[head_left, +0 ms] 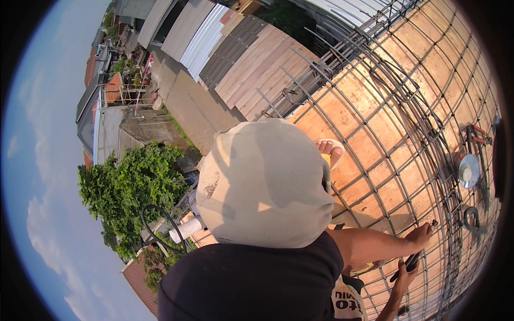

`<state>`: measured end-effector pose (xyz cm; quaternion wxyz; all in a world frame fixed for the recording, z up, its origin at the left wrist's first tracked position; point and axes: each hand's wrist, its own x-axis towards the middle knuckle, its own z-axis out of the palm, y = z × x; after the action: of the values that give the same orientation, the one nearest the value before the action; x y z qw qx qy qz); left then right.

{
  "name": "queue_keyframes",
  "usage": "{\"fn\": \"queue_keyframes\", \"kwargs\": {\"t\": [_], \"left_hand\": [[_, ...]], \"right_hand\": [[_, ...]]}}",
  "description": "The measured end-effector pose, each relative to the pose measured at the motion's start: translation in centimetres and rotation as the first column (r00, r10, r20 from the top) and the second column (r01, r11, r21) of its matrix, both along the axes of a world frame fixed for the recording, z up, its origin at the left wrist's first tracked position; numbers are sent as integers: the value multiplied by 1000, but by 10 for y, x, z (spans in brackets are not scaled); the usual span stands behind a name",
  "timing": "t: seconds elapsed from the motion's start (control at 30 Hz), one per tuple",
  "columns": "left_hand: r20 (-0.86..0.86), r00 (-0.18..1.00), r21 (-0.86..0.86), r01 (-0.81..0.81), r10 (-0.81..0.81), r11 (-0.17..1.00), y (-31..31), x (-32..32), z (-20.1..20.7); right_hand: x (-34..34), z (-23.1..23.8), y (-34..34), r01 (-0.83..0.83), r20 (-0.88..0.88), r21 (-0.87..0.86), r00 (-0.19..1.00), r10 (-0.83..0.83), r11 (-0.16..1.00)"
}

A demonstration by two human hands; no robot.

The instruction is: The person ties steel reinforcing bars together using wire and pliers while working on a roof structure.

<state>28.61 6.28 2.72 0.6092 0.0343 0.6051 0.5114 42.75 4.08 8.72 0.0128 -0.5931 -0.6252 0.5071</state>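
Observation:
My left hand (420, 238) reaches out over the steel rebar grid (367, 122), its fingers closed. A small dark tip shows past them; what they grip is unclear. Just below, my right hand (408, 273) is wrapped around a dark hand tool (412, 262), partly hidden by the palm. Both hands are close to a thick bundle of bars (443, 187). A large rounded form in beige cloth (265, 182) fills the middle, with dark clothing (251, 283) below it. Beyond it, a sandalled foot (333, 152) stands on the wooden boards (321, 115) under the grid.
To the right lie a red-handled tool (480, 135), a round shiny metal dish (469, 171) and a bent grey piece (471, 219). Rebar ends stick out along the deck's edge, above a lower lane (190, 109) and roofs. A white pipe (187, 229) and black hose (160, 208) are at left.

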Motion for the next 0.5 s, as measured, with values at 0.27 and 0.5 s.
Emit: {"fn": "queue_keyframes", "kwargs": {"t": [0.27,0.5], "left_hand": [[-55,998,31,28,-27,999,-1,-12,-31],[461,858,165,169,-227,972,-3,-66,-23]], "right_hand": [[-10,11,3,259,-197,-442,906,-375,859],[-6,20,25,174,-208,-585,912,-355,792]]}}
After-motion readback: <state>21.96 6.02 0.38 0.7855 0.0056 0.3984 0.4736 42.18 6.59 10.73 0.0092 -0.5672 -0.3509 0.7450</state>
